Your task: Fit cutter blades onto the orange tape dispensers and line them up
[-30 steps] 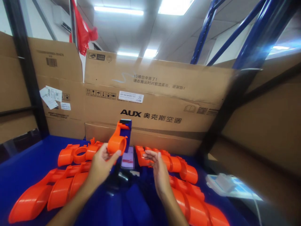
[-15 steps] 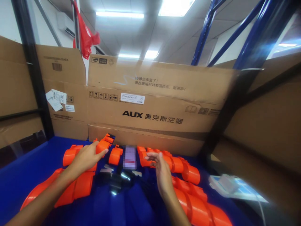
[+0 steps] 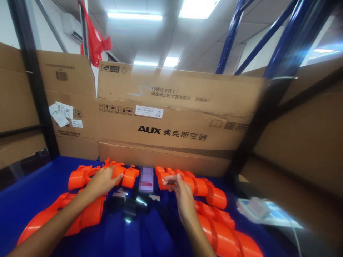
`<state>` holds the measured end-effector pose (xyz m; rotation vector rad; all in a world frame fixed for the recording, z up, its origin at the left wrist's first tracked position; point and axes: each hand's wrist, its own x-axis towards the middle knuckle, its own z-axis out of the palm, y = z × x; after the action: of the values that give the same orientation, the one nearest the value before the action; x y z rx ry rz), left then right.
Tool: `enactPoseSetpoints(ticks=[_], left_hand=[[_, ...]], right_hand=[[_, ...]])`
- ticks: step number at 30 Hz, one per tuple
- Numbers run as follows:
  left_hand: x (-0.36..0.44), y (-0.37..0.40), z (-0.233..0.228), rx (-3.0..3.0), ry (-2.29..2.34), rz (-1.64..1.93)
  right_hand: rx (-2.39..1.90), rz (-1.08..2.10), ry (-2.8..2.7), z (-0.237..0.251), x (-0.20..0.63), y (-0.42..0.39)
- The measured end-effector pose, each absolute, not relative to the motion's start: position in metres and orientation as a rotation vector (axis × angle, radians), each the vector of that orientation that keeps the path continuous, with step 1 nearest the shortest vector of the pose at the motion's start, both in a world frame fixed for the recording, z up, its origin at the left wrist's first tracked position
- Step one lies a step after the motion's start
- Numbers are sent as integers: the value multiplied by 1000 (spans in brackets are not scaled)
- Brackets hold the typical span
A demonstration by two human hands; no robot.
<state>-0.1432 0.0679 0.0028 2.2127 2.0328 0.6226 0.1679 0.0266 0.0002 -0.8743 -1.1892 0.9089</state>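
**Left fingers (image 3: 117,179) mask part of an orange ring (image 3: 118,171)**

Whether they grip or merely touch it cannot be told. Their forearm (image 3: 66,214) hides parts of the nearer rings (image 3: 92,211) and runs off the bottom edge. Between both sets of fingers, pixel blocks blur the phone (image 3: 146,178). Right fingers (image 3: 173,177) cover part of another ring (image 3: 160,175). Beyond them, the white label's (image 3: 149,111) fine print is too small to read.

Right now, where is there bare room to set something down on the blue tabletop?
Bare: blue tabletop between the black metal post and the left group of orange plastic rings. Crowded: the centre, where shiny black pieces lie near the lilac phone screen.
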Motion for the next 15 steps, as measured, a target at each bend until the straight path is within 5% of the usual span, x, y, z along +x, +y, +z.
enactPoseSetpoints(ticks=[15], left_hand=[[-196, 89, 4, 2488, 1780, 352]], right_hand=[[-932, 808, -1245, 5, 166, 25]])
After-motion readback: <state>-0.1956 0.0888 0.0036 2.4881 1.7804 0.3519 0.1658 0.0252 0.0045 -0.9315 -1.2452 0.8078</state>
